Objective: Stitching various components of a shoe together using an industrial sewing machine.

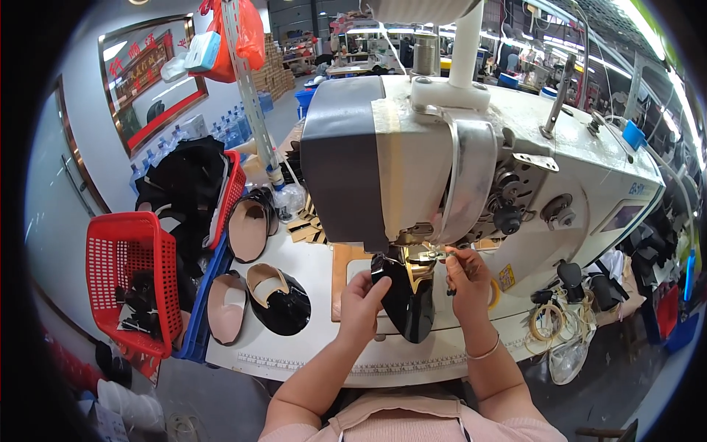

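A glossy black shoe upper (414,313) hangs below the needle area of a large white and grey sewing machine (420,147). My left hand (362,300) pinches its left edge between thumb and fingers. Right of the needle, my right hand (468,278) is closed near a gold-coloured metal part (420,267). Something small and dark shows beneath its fingers, too little visible to name. Left of my hands, a black upper with a beige lining (294,308) lies on the white table (309,357), beside pink-lined uppers (227,313).
A red plastic basket (121,230) with black scraps stands at far left. Behind it, black pieces (184,180) fill another red basket (234,193). Beige strips (308,225) lie by a metal post (247,92). Cords and a clear bag (568,361) hang at the right edge.
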